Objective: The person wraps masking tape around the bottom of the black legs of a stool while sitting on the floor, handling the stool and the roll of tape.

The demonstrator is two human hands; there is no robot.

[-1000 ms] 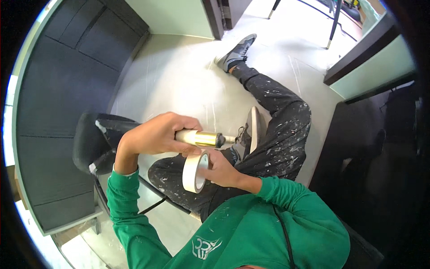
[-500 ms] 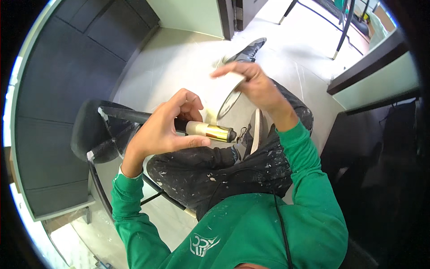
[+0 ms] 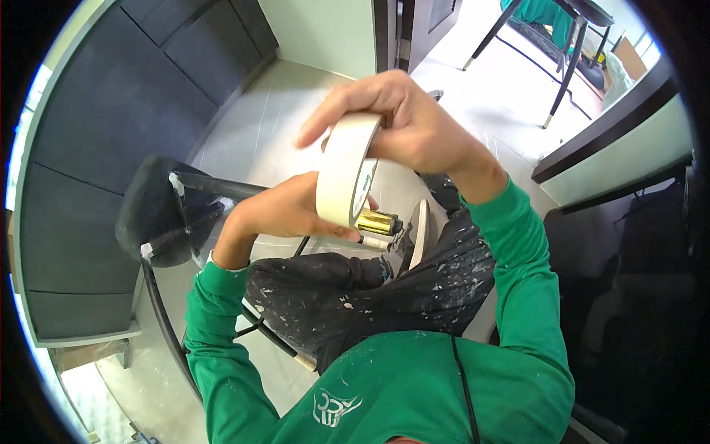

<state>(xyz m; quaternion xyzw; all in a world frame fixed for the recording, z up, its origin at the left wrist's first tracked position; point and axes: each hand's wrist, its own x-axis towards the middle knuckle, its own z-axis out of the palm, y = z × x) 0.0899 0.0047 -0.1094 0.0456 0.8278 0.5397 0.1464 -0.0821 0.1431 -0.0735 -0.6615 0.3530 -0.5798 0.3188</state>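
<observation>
A wide roll of cream masking tape is gripped in my right hand, thumb inside its ring and fingers over the top. Just below it, my left hand closes around a black chair leg with a gold tip. The tape roll hides part of that leg and most of the left fingers. The black chair lies tipped over at the left, with white wrapping where its legs meet the seat. Cream tape covers the end of another chair leg, near my lap.
Dark cabinet panels rise along the left. A glossy black panel stands close on the right. Beyond the doorway, another dark chair stands near green fabric. My paint-spotted trousers are just under my hands.
My right hand has brought the tape roll left and closer to the left hand, so it now overlaps the chair leg. The left fingers have drawn in behind the roll.
</observation>
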